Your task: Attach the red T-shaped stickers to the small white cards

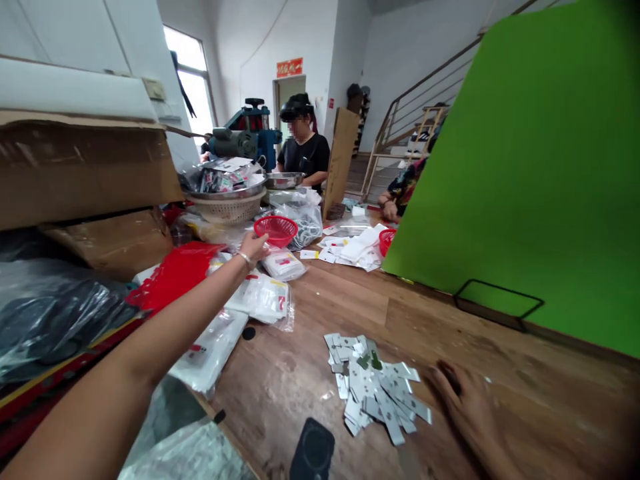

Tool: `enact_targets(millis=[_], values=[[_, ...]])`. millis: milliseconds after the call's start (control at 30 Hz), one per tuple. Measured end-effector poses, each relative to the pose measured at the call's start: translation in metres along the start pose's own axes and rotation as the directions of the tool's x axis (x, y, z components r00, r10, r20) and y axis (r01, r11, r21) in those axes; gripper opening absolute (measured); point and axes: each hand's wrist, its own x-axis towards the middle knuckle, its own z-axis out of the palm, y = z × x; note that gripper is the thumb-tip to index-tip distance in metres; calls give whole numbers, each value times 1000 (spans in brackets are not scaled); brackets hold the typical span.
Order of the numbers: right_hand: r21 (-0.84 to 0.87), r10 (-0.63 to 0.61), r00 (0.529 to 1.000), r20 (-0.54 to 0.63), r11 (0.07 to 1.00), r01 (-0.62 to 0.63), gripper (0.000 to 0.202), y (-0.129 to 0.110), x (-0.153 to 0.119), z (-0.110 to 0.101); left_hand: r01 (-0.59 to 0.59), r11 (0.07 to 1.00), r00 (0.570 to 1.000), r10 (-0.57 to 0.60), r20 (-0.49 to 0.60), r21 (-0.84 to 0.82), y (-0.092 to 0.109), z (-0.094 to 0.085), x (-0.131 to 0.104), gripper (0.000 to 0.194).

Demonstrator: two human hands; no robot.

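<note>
Basket [277,229] toward the far edge of the tabletop [285,360]: our left hand [254,247] pinches its rim, so one-sided pull could tip it. Our right hand [463,393], half-curled, appears empty.

Just left of centre, the left hand [256,246] pinches the rim of a red plastic basket [277,231], and at lower right the right hand [469,398] rests loosely curled on the wooden table [280,377], just beside a jumbled pile of flat metal strips [373,387]! Bottom centre, a dark rounded-corner device [313,450]; a green panel [510,167] fills the right side, a person in black [313,155] at upper centre.
</note>
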Motion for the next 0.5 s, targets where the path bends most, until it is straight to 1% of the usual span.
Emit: enact_targets(millis=[67,100,200,267,333,400,500], values=[[-66,-58,998,-12,996,57,31,-2,-2,-1,15,999,999,-16,28,29,-4,-2,-18,37],[-64,-58,998,-17,996,57,30,-3,-2,-2,19,999,998,-21,54,40,-6,-3,-29,38],[26,-36,999,-38,999,37,21,-9,-5,-5,12,998,989,-22,147,66,-11,-8,-71,36],[126,-9,998,-60,992,17,14,-13,-6,-8,-10,995,970,-14,245,99,-19,-16,-104,35],[205,23,997,-71,979,-8,11,-15,-8,-11,-48,983,923,-24,385,177,-30,-28,-139,36],[242,55,996,-71,970,-37,16,-16,-9,-14,-113,952,861,-49,506,284,-45,-39,-172,37],[271,99,993,-60,959,-80,23,-14,-11,-18,-256,872,791,-58,609,416,-70,-52,-212,36]])
